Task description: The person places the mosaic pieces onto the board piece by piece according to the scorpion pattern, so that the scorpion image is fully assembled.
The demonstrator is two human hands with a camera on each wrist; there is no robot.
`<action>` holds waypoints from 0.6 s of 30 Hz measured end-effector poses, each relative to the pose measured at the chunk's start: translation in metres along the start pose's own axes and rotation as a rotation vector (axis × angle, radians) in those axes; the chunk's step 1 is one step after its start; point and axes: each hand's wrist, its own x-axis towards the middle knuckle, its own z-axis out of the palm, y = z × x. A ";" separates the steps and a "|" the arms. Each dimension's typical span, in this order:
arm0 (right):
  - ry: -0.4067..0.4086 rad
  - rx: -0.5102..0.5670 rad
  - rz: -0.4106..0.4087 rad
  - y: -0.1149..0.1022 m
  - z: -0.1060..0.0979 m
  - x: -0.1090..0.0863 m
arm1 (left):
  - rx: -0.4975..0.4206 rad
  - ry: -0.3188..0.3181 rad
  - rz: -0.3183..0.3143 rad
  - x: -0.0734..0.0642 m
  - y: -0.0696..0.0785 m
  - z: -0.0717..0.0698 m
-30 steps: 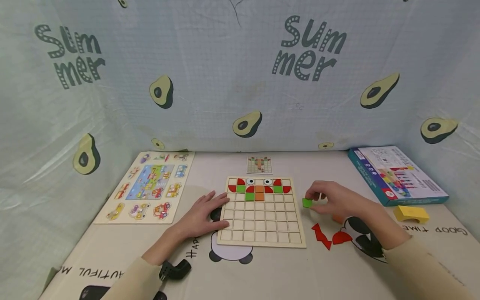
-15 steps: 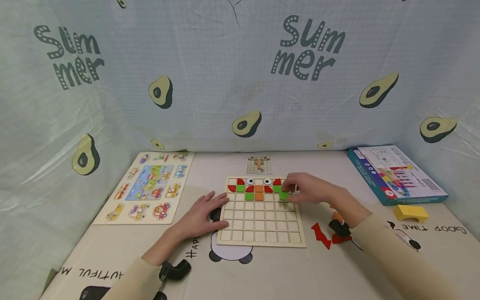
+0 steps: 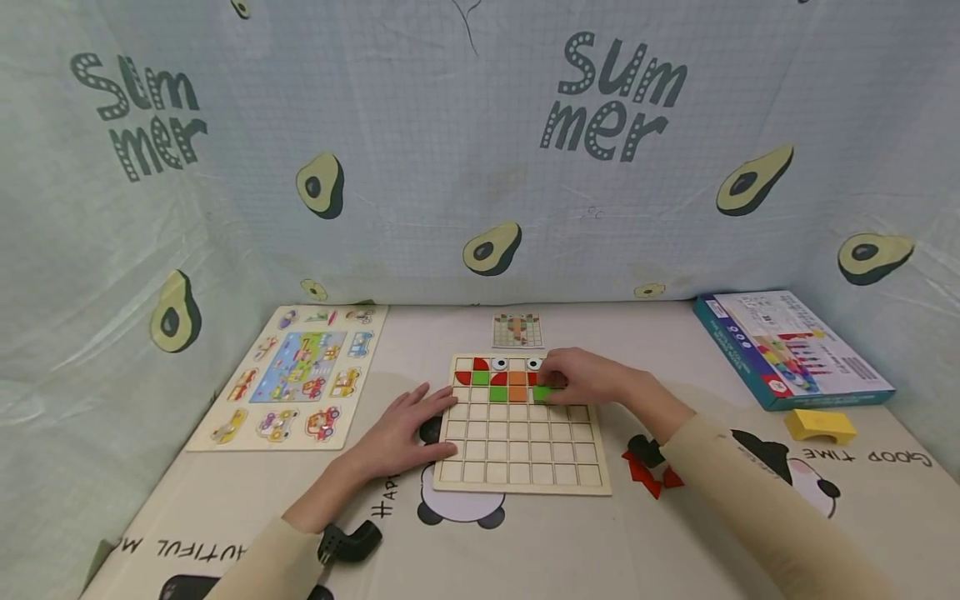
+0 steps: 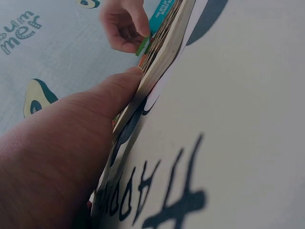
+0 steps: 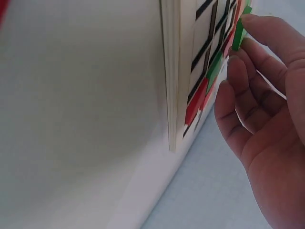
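Observation:
My right hand [image 3: 588, 377] pinches a green square tile [image 3: 541, 396] between thumb and fingertips, over the third row of the wooden grid board [image 3: 520, 490]. In the right wrist view the tile [image 5: 239, 34] is tilted up from the grid, so I cannot tell whether it touches the board. Red, green and orange tiles and round eye pieces fill part of the upper rows; the right hand hides some at the right. My left hand [image 3: 405, 433] lies with extended fingers against the board's left edge, thumb touching the rim.
Behind the board lies a small pattern card [image 3: 517, 331]. A vehicle puzzle board [image 3: 300, 375] is at left. Red tiles [image 3: 641, 475] lie under the right forearm. A boxed set [image 3: 795, 350] and a yellow arch block [image 3: 821, 426] sit at right.
The right hand has carried the green tile from the table right of the board leftward, over the board to its third row. The left hand has stayed in place.

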 end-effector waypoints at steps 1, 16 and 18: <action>-0.005 -0.002 0.004 -0.001 0.001 0.002 | -0.001 0.000 -0.001 0.000 0.000 0.000; -0.016 -0.077 0.042 -0.004 0.007 0.010 | 0.004 0.000 -0.005 0.000 0.001 -0.001; -0.014 -0.085 0.042 -0.005 0.008 0.010 | 0.005 -0.002 -0.002 0.000 0.001 -0.001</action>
